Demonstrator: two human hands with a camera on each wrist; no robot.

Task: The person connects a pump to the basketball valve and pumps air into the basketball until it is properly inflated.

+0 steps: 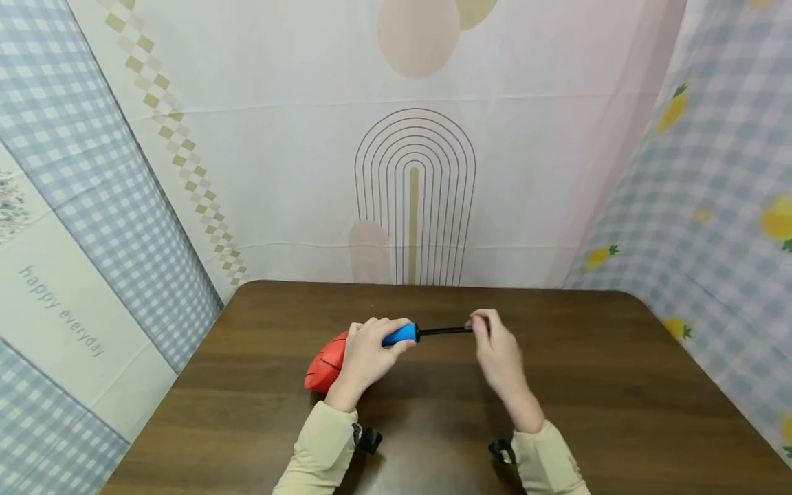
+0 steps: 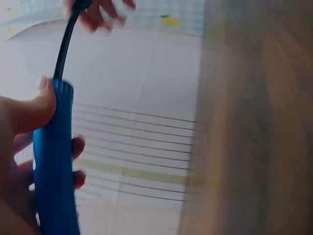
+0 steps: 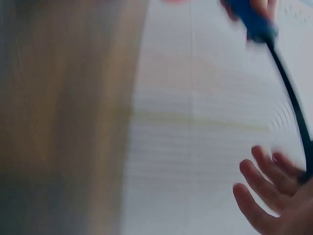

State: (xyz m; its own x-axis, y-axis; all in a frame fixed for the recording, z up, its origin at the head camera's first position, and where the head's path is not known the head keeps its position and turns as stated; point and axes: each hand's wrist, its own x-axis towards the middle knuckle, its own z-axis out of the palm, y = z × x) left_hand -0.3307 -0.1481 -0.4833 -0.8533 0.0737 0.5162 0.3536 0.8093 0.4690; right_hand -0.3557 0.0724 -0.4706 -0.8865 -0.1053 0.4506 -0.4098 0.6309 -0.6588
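My left hand (image 1: 369, 352) grips the blue barrel of a hand pump (image 1: 401, 334), its thumb along the barrel in the left wrist view. From the barrel's right end a thin black rod (image 1: 444, 331) reaches across to my right hand (image 1: 498, 352). There the right hand holds the pump's black handle (image 3: 307, 169), mostly hidden by the hand; its other fingers (image 3: 261, 186) spread loosely. A red ball with black lines (image 1: 324, 364), soft-looking and not round, lies at the pump's left end, partly behind the left hand. Whether the two are joined is hidden.
The brown wooden table (image 1: 247, 426) spans the area below the hands. A printed white cloth (image 1: 297, 185) hangs behind its far edge, with checked cloths at both sides. Black camera mounts (image 1: 369, 440) sit at both wrists.
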